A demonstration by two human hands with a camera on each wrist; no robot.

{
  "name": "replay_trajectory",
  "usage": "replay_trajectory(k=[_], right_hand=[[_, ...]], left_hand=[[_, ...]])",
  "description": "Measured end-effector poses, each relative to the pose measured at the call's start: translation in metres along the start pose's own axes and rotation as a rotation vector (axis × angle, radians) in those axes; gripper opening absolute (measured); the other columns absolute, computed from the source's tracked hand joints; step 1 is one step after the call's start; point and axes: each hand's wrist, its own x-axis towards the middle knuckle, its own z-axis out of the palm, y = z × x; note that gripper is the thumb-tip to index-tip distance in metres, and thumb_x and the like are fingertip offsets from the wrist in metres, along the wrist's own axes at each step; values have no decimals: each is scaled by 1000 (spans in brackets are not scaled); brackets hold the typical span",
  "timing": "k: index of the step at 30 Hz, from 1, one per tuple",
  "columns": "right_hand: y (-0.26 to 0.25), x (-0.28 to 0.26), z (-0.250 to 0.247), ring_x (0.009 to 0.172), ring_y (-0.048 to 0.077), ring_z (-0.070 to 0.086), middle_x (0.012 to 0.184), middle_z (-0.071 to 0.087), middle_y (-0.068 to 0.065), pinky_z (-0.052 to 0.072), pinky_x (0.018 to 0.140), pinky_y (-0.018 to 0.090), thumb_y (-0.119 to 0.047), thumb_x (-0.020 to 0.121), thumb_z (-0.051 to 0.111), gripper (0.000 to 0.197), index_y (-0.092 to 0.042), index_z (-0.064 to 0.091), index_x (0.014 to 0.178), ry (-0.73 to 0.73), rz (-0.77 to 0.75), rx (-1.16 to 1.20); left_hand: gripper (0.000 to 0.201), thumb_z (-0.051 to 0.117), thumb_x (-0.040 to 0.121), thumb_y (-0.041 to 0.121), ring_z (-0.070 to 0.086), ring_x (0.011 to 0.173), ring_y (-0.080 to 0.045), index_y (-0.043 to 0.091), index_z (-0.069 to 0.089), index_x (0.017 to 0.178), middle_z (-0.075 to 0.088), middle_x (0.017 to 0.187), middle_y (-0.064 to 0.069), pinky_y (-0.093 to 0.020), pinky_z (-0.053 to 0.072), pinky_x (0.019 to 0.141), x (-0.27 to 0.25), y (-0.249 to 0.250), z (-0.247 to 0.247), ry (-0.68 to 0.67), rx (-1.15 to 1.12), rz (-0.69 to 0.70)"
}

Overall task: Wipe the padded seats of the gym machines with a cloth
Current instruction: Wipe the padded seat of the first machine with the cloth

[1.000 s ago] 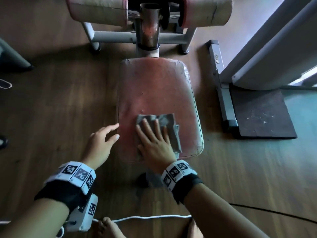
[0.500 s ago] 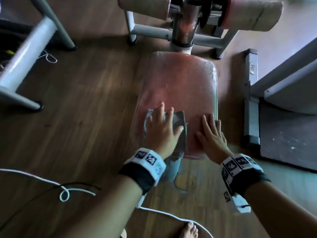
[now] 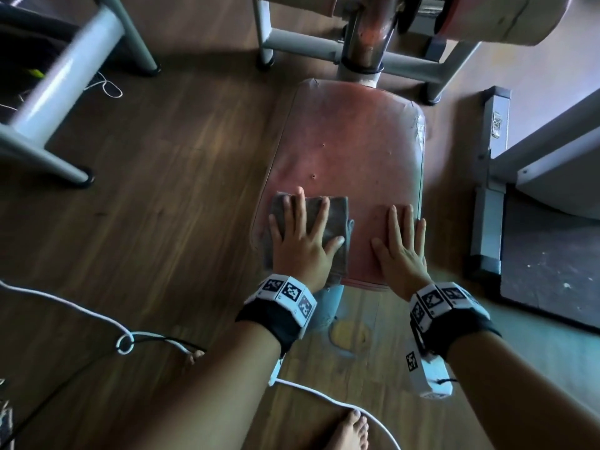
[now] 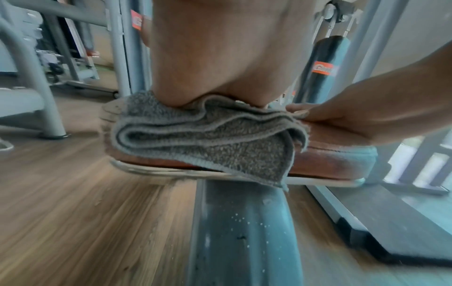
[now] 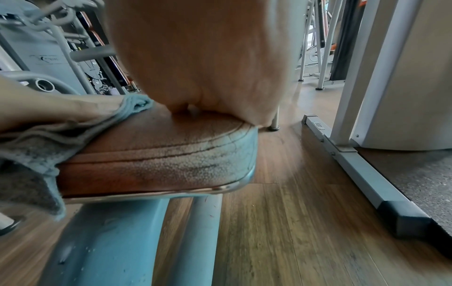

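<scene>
The red padded seat of a gym machine lies below me on its blue post. A folded grey cloth lies on its near left part, one corner hanging over the front edge. My left hand presses flat on the cloth with fingers straight and spread. My right hand rests flat on the bare seat near its right edge, fingers straight, just beside the cloth. The wrist views show the seat's worn front rim and the cloth under the left hand.
Two roller pads and a metal post stand behind the seat. A grey machine frame is at the left; a frame bar and dark mat at the right. A white cable and my bare foot are on the wooden floor.
A second ago my right hand pressed the cloth and my left hand was off the seat's left side. The cloth now lies under the left hand, further left; the right hand rests on bare seat.
</scene>
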Motion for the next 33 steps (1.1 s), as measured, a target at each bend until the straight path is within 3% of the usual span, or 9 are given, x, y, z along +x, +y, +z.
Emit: replay_trajectory(k=[5,9,12,16,18,20,23,27,33], right_hand=[[-2,0,-2,143,25,-31,158,-27,-3,-13,115,41,-58,93,15,70,-34,-19,149,-10,19,0],[-10,-7,-8,142,25,-31,157,-29,-5,-13,116,40,-48,99,24,67,-33,-15,151,-8,32,55],[-13,-9,-10,143,26,-28,157,-28,-6,-11,117,40,-44,101,29,66,-34,-12,151,-8,52,89],[-16,-10,-12,143,26,-29,157,-28,-5,-13,117,39,-42,101,31,67,-32,-11,152,-8,56,90],[-17,-10,-13,143,25,-30,157,-29,-5,-13,117,39,-42,101,30,67,-33,-12,152,-17,60,94],[-11,-7,-9,143,24,-30,156,-30,-7,-13,115,37,-44,101,30,67,-33,-12,152,-20,54,93],[-6,-5,-5,142,23,-32,157,-29,-4,-14,113,38,-53,97,21,67,-30,-9,153,-8,3,30],[-2,-4,-3,141,22,-34,158,-28,0,-16,115,40,-53,96,18,68,-27,-9,154,-10,-30,-4],[-4,-7,-3,139,-3,-22,153,-16,-12,-20,116,29,-62,94,15,73,-24,-2,153,98,-141,41]], left_hand=[[81,40,90,65,-14,147,-35,34,2,154,-18,160,-13,-60,-2,115,-15,-11,-6,42,-172,-359],[94,61,85,54,-1,147,-36,23,6,155,-6,159,-24,-34,-2,117,-29,-11,-7,189,-524,-572],[87,59,88,49,5,147,-34,17,13,154,2,159,-23,-16,-13,112,-44,-5,-4,259,-567,-571],[78,60,88,51,16,144,-35,23,26,152,13,158,-23,-44,16,115,-57,6,8,324,-588,-669],[78,66,86,44,26,137,-38,16,31,151,27,151,-26,-45,21,112,-59,7,12,398,-609,-656],[78,68,87,32,25,139,-33,10,29,151,28,151,-25,-34,18,116,-62,12,11,450,-703,-609],[76,67,89,22,13,141,-6,9,26,151,20,156,-20,-8,6,113,-73,23,14,483,-765,-543],[77,53,93,47,7,149,-10,34,8,154,-12,162,1,-45,30,115,-75,20,29,422,-931,-487],[80,60,92,39,3,148,-5,37,9,153,-18,160,12,-47,31,115,-84,-16,29,318,-956,-314]])
